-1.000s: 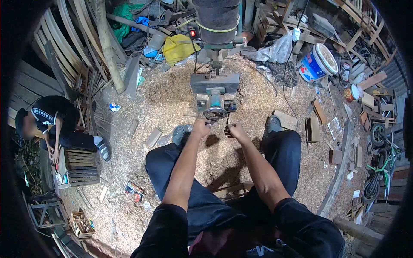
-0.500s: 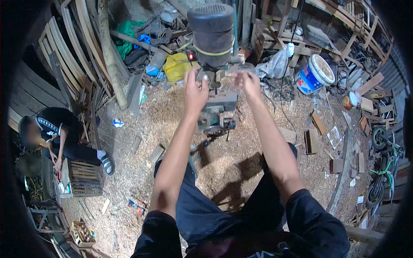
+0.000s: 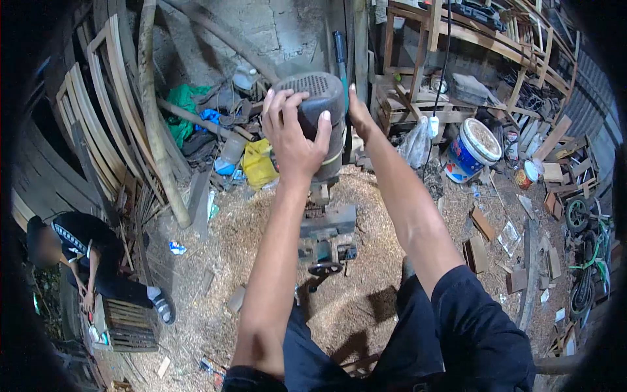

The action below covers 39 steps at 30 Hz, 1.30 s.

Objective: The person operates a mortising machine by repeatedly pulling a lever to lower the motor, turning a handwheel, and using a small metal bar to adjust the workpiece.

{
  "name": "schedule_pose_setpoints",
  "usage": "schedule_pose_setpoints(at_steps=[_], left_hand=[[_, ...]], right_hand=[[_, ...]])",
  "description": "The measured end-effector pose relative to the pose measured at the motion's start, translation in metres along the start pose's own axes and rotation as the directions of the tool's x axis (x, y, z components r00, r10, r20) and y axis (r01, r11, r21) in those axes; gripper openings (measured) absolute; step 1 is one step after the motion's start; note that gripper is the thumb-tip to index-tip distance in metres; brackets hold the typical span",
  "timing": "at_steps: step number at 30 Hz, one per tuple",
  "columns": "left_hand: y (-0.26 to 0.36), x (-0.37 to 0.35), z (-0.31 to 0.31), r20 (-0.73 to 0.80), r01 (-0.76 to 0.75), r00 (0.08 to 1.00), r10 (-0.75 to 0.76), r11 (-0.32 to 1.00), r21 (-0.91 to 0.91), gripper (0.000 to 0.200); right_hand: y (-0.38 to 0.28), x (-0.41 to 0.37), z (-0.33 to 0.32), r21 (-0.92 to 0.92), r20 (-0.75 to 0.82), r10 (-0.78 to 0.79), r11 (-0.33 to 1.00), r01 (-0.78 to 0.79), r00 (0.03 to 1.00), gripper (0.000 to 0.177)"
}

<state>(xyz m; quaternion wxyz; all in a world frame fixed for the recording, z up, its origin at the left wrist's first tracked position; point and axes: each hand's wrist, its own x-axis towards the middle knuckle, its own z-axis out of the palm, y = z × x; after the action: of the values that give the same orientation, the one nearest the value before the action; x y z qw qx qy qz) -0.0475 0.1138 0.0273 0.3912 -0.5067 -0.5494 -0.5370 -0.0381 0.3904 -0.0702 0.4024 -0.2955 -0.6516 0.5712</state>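
A machine with a dark cylindrical motor housing (image 3: 318, 88), vented on top, stands in front of me above a metal vise-like table (image 3: 328, 221) and a handwheel (image 3: 325, 268). My left hand (image 3: 294, 130) is open at the left front of the housing, its fingers spread over the rim and side. My right hand (image 3: 360, 116) is raised at the housing's right side, next to a green lever with a dark grip (image 3: 339, 47). One digit of it points straight up; the other fingers are largely hidden.
Wood shavings (image 3: 255, 215) cover the floor. A person (image 3: 91, 255) sits at the left beside a slatted crate (image 3: 130, 323). At the right are a paint bucket (image 3: 473, 150), wood offcuts (image 3: 482, 224) and a small green bike (image 3: 580, 261). A cable (image 3: 446, 59) hangs down behind.
Both hands have risen from beside the lower part of the machine to the motor housing. The left has come onto the housing. The view has tilted upward.
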Motion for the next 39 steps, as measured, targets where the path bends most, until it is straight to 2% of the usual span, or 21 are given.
schedule_pose_setpoints(at_steps=[1, 2, 3, 4, 6, 7, 9, 13, 14, 16, 17, 18, 20, 21, 24, 25, 28, 31, 34, 35, 39], left_hand=[[0.000, 0.000, 0.001, -0.009, -0.002, 1.000, 0.002, 1.000, -0.017, 0.041], [-0.002, 0.001, 0.000, -0.003, -0.005, 1.000, 0.005, 1.000, -0.026, 0.041], [-0.002, 0.001, 0.000, 0.004, -0.004, 1.000, 0.005, 0.999, -0.038, 0.041], [-0.002, 0.001, -0.001, 0.010, -0.003, 1.000, 0.004, 0.999, -0.050, 0.042], [-0.003, 0.001, -0.001, 0.012, 0.011, 1.000, -0.010, 0.997, -0.071, 0.041], [-0.002, 0.000, 0.000, 0.008, 0.019, 1.000, -0.018, 0.997, -0.072, 0.041], [-0.003, 0.000, -0.002, 0.008, 0.016, 1.000, -0.016, 0.997, -0.077, 0.041], [-0.005, -0.002, -0.006, 0.012, 0.013, 1.000, -0.013, 0.999, -0.051, 0.042], [-0.005, -0.005, -0.006, 0.023, 0.020, 1.000, -0.019, 0.998, -0.052, 0.043], [-0.005, -0.011, -0.006, 0.040, 0.031, 0.999, -0.029, 0.998, -0.048, 0.045], [-0.005, -0.013, -0.007, 0.052, 0.042, 0.998, -0.040, 0.998, -0.045, 0.045], [-0.004, -0.014, -0.007, 0.058, 0.046, 0.997, -0.044, 0.998, -0.042, 0.044], [0.000, -0.017, -0.013, 0.091, 0.060, 0.994, -0.058, 0.998, -0.021, 0.044], [-0.003, -0.019, -0.014, 0.119, 0.065, 0.991, -0.061, 0.997, -0.033, 0.047], [0.003, -0.021, -0.024, 0.181, 0.098, 0.979, -0.090, 0.995, -0.035, 0.051], [0.006, -0.022, -0.029, 0.226, 0.112, 0.968, -0.105, 0.994, -0.019, 0.056], [0.016, -0.027, -0.044, 0.298, 0.199, 0.936, -0.184, 0.980, -0.018, 0.060], [0.023, -0.030, -0.057, 0.350, 0.257, 0.911, -0.218, 0.964, -0.068, 0.063], [0.029, -0.029, -0.066, 0.392, 0.286, 0.886, -0.248, 0.958, -0.041, 0.063], [0.031, -0.029, -0.068, 0.408, 0.295, 0.877, -0.254, 0.955, -0.040, 0.063], [0.033, -0.026, -0.073, 0.450, 0.323, 0.852, -0.268, 0.945, -0.047, 0.063]], right_hand=[[-0.001, 0.035, 0.001, 0.018, -0.028, 0.019, 1.000, -0.019, 0.999, 0.099], [-0.074, -0.014, 0.007, 0.058, -0.052, 0.019, 0.998, -0.016, 0.998, 0.099], [-0.097, -0.006, 0.010, 0.020, -0.152, 0.001, 1.000, 0.002, 0.988, 0.095], [-0.107, 0.023, 0.006, 0.099, -0.076, 0.005, 0.995, 0.003, 0.997, 0.092], [-0.153, 0.049, 0.014, 0.116, -0.250, -0.165, 0.973, 0.199, 0.954, 0.074], [-0.171, 0.068, 0.013, 0.105, -0.264, -0.149, 0.978, 0.182, 0.953, 0.074], [-0.217, 0.020, 0.009, 0.201, -0.101, -0.086, 0.974, 0.105, 0.991, 0.073], [-0.219, -0.010, 0.006, 0.270, -0.001, -0.031, 0.963, 0.030, 1.000, 0.069], [-0.221, -0.013, 0.005, 0.308, 0.007, 0.007, 0.951, -0.009, 1.000, 0.061], [-0.210, -0.012, -0.010, 0.384, 0.205, -0.111, 0.923, 0.025, 0.973, 0.049], [-0.216, -0.029, -0.023, 0.392, 0.433, -0.087, 0.915, -0.100, 0.897, 0.036], [-0.210, -0.032, -0.023, 0.444, 0.446, -0.129, 0.891, -0.094, 0.886, 0.034], [-0.238, -0.089, -0.015, 0.460, 0.307, -0.022, 0.878, -0.128, 0.951, 0.048], [-0.227, -0.075, -0.026, 0.354, 0.501, 0.023, 0.907, -0.229, 0.865, 0.051], [-0.222, -0.093, -0.026, 0.409, 0.435, -0.030, 0.897, -0.167, 0.900, 0.051], [-0.223, -0.103, -0.023, 0.415, 0.326, -0.002, 0.899, -0.141, 0.945, 0.051], [-0.210, -0.107, -0.025, 0.425, 0.376, -0.053, 0.897, -0.122, 0.925, 0.048], [-0.207, -0.113, -0.022, 0.346, 0.219, -0.068, 0.938, -0.013, 0.973, 0.042], [-0.205, -0.115, -0.017, 0.395, 0.160, -0.108, 0.918, 0.036, 0.981, 0.039], [-0.203, -0.112, -0.017, 0.321, 0.165, -0.146, 0.943, 0.087, 0.975, 0.035], [-0.199, -0.109, -0.017, 0.378, 0.205, -0.169, 0.922, 0.081, 0.964, 0.039]])
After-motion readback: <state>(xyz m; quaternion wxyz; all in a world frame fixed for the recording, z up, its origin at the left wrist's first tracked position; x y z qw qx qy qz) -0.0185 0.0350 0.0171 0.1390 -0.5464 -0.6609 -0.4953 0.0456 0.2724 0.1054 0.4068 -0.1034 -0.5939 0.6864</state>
